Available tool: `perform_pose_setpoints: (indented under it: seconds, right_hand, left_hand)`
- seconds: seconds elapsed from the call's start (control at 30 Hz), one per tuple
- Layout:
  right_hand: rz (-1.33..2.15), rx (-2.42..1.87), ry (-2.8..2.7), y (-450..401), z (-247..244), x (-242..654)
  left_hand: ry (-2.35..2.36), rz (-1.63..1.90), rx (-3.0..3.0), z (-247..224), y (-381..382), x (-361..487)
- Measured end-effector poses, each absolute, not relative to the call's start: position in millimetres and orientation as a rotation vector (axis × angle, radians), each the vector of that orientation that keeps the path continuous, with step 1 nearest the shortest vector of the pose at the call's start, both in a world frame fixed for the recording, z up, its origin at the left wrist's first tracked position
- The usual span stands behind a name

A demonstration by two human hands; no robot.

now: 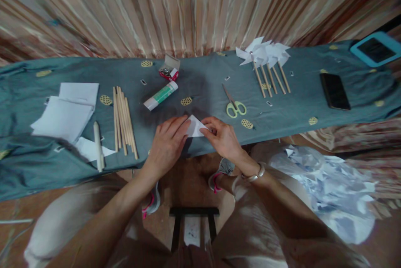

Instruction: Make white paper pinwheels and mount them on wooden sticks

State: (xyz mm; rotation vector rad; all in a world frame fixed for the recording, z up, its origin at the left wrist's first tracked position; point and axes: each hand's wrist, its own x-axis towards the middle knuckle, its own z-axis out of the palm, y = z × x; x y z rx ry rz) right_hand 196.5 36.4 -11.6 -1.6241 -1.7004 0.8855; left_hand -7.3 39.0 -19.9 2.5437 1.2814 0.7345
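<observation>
Head view: your left hand (166, 144) and right hand (224, 137) share one small folded paper (195, 128), close to the near edge of the cloth (203, 88). Your left fingers lie over its 9 o'clock side, closed narrowly on it, and cover part of it; your right thumb and forefinger pinch its 3 o'clock side. Between the two grips the middle of the paper shows white, with a point toward 12 o'clock. Taking the paper as the clock's centre, you have the glue (161, 95) between 10 and 11 o'clock, lying tilted, and just beyond it at 11 the open red box (169, 69) with small metal pieces inside. Your scissors (235, 108) lie at 2 o'clock, green handles nearer you, their blades near each other. Four pinwheels (266, 55) lie side by side between 1 and 2, farther off, sticks angled toward you. Well out between 2 and 3 is the phone (335, 91), and beyond it at 2 the blue-framed device (375, 49). Loose sticks (120, 119) lie bunched at 9, with the white sheets (67, 115) past them and a white tool (97, 144) between 8 and 9, partly over a sheet. Down at 4, below the cloth, sits a clear bag (336, 188) of paper scraps.
</observation>
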Motion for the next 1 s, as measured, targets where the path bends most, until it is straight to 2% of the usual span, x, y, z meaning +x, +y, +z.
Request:
perform_pose_setpoints:
  seconds: [0.1,0.33,1.0]
  right_hand:
    - [0.875,-1.628,-1.726,37.2,-8.6,195.8]
    - [0.731,-1.609,-1.794,39.2,-13.4,196.4]
    - [0.763,-1.646,-1.809,49.6,-13.8,194.2]
  left_hand:
    - [1.099,0.668,2.747,-22.8,24.0,-0.6]
    - [1.123,0.444,2.816,-35.9,9.7,4.5]
    - [1.156,0.42,2.764,-36.4,10.1,4.8]
